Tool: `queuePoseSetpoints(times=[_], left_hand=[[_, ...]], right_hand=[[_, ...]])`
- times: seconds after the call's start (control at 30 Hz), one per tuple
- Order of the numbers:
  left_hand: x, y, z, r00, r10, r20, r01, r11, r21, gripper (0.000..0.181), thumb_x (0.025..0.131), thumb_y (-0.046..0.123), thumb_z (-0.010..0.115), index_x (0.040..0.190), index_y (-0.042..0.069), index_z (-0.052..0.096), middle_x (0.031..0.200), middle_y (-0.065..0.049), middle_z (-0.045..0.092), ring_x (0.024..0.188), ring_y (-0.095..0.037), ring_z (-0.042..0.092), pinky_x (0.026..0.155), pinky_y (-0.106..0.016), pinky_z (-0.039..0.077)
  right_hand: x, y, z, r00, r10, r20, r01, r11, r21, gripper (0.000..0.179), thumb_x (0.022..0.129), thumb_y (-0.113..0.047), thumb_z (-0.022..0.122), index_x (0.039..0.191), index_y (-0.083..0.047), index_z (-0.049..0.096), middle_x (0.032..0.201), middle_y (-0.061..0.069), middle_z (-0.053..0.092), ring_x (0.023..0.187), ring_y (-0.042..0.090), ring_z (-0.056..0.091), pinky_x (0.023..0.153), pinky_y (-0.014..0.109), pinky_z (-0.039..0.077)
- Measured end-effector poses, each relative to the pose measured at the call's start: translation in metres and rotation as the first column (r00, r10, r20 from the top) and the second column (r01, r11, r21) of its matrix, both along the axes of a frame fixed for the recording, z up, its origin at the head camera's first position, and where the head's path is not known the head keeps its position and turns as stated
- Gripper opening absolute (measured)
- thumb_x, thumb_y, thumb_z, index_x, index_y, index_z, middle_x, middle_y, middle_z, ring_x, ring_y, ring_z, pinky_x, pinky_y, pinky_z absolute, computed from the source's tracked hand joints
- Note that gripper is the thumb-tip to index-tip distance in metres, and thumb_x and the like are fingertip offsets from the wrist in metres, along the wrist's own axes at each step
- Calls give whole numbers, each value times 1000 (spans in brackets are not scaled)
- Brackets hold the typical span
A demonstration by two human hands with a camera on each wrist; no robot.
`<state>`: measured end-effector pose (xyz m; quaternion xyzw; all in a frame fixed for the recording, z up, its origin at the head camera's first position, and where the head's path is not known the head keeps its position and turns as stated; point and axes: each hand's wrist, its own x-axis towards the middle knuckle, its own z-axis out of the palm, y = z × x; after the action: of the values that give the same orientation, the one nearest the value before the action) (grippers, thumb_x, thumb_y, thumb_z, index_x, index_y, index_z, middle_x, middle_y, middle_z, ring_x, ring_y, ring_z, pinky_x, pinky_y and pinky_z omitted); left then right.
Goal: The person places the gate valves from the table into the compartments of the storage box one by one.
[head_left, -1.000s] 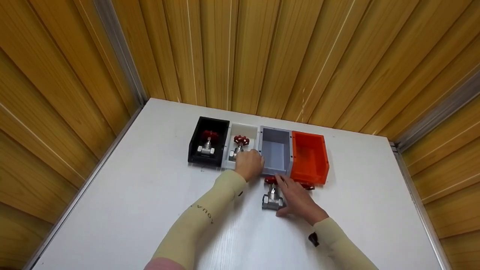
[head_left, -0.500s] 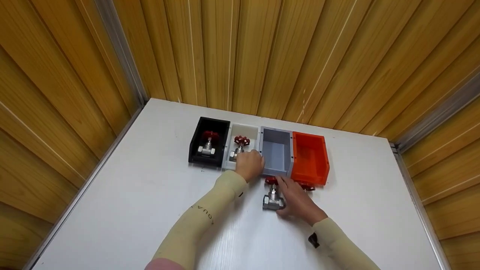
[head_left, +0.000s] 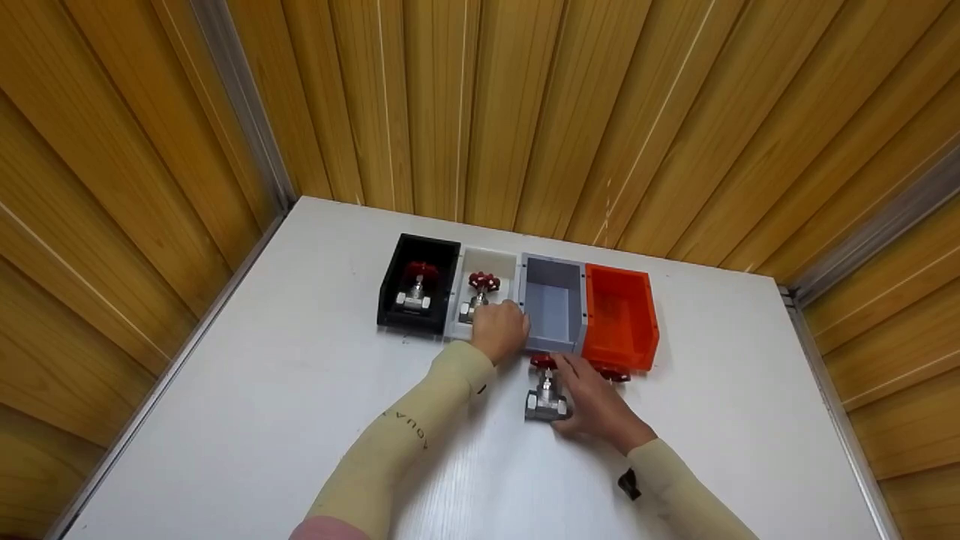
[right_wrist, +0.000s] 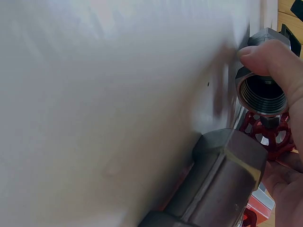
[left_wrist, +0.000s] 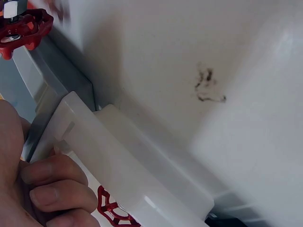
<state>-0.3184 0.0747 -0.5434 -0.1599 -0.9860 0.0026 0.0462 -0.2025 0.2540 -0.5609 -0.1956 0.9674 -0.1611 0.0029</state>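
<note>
Staying where it was half a second ago, the near valve [head_left: 547,405] sits in the right hand [head_left: 596,401], grip wrapped round it, just short of the grey bin [head_left: 550,345] at twelve o'clock. Another valve [head_left: 613,373] shows at two. At eleven, the left hand [head_left: 500,330] curls at the near edge of the white bin [head_left: 489,260]; whether its grip holds anything, I cannot tell. White counter [head_left: 247,397] stretches out at three and nine.

Silver-grey T-shaped metal valve [head_left: 547,405]: smooth, semi-gloss body; threaded bore [right_wrist: 262,97] finely ridged. Red spoked handwheel [head_left: 543,361]: glossy, coated look.
Open-topped rectangular bins, black [head_left: 430,247], white [head_left: 489,259], grey [head_left: 553,300] and orange [head_left: 619,304]: smooth plastic.
White rectangular tabletop [head_left: 225,390]: smooth, glossy. Yellow-brown ribbed panels [head_left: 495,112]: wood-grain finish. Silver straight rails [head_left: 244,97]: metal. Cream long sleeves [head_left: 397,420]: matt cloth.
</note>
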Motion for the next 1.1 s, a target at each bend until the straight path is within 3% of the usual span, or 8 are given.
queuePoseSetpoints(times=[0.33, 1.1], left_hand=[[4, -1, 0, 993, -1, -115, 7, 999, 51, 42, 98, 43, 49, 81, 10, 69, 77, -1, 67, 66, -20, 68, 54, -37, 51], [2, -2, 2, 1000, -19, -10, 19, 1000, 12, 48, 102, 43, 36, 86, 11, 68, 82, 0, 66, 68, -18, 66, 54, -34, 49]], right_hand=[[0, 2, 3, 998, 28, -57, -28, 1000, 2, 112, 59, -34, 93, 150, -14, 31, 147, 7, 43, 132, 25, 46, 97, 40, 50], [-11, 5, 17, 996, -14, -92, 4, 994, -108, 110, 63, -29, 92, 151, -16, 28, 149, 8, 37, 133, 27, 43, 95, 45, 50]])
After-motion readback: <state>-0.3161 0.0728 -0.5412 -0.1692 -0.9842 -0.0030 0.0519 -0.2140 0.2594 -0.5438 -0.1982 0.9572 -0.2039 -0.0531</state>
